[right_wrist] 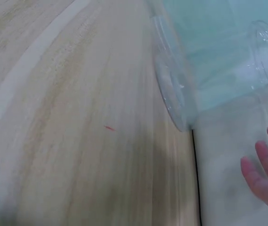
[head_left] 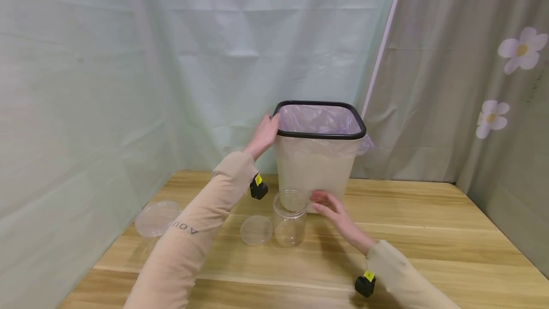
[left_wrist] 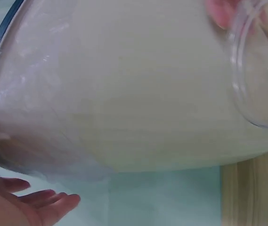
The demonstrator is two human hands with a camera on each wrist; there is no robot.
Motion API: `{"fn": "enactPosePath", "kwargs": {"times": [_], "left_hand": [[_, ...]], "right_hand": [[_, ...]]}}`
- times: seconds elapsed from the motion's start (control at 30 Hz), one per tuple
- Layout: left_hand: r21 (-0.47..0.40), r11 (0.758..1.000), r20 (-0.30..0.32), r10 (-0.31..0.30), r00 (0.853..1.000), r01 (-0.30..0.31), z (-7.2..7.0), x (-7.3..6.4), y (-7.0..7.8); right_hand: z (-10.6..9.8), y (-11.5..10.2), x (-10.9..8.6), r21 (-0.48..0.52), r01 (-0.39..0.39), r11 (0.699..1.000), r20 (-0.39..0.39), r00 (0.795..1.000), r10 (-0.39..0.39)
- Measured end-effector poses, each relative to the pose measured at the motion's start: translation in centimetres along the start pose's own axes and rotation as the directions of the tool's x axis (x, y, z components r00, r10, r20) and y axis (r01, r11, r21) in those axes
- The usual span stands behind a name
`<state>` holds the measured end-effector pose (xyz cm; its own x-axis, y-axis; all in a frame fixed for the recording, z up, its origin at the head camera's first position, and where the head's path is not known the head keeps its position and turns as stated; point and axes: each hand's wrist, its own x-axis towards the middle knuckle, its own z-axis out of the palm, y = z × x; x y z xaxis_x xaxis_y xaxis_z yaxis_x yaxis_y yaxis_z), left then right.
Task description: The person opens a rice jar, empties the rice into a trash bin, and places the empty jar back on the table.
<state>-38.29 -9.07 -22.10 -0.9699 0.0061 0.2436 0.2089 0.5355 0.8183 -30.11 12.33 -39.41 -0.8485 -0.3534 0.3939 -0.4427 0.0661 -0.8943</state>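
A beige trash bin [head_left: 315, 168] with a black rim [head_left: 321, 135] and a clear, purplish liner bag [head_left: 317, 117] stands upright on the table. My left hand [head_left: 263, 133] is at the left side of its rim; in the left wrist view its fingers [left_wrist: 53, 202] extend loosely beside the bin. Near the bin's lower front, my right hand [head_left: 332, 208] has its fingers spread, and the right wrist view shows nothing in them. Just left of it a clear plastic jar [head_left: 289, 228] stands without a lid on top. Beside the jar lies a clear round lid [head_left: 256, 231].
Another clear container [head_left: 156, 218] stands at the table's left, partly hidden behind my left sleeve [head_left: 201, 223]. Pale curtains [head_left: 257, 51] hang behind the wooden table [head_left: 429, 232] and along both sides. A black wrist camera [head_left: 365, 285] is on my right wrist.
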Motion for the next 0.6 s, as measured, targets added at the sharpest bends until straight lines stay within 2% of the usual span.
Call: {"fn": "enactPosePath", "kwargs": {"times": [0.1, 0.2, 0.37, 0.53, 0.6], "left_hand": [[-0.041, 0.999, -0.037, 0.024, 0.999, -0.025, -0.3, -0.8, -0.6], [-0.07, 0.996, -0.087, 0.055, 0.995, -0.061, -0.5, -0.9, -1.8], [-0.099, 0.992, -0.107, 0.062, 0.992, -0.072, -1.0, -1.7, -2.9], [-0.09, 0.992, -0.092, 0.078, 0.993, -0.087, -1.4, -2.8, -3.7], [-0.074, 0.992, -0.068, 0.099, 0.993, -0.104, -1.5, -3.3, -4.2]], "right_hand": [[-0.1, -1.6, -0.2, -0.005, -0.019, 1.0, -0.052, 0.998, 0.019], [-0.1, -3.1, -0.4, -0.016, -0.039, 0.999, -0.093, 0.995, 0.038], [-1.1, -1.9, 0.1, 0.018, -0.049, 0.999, -0.186, 0.981, 0.051], [-2.2, -0.7, 0.4, 0.026, -0.04, 0.999, -0.298, 0.954, 0.046], [-2.5, -0.6, 0.5, 0.014, -0.037, 0.999, -0.328, 0.944, 0.039]]}}
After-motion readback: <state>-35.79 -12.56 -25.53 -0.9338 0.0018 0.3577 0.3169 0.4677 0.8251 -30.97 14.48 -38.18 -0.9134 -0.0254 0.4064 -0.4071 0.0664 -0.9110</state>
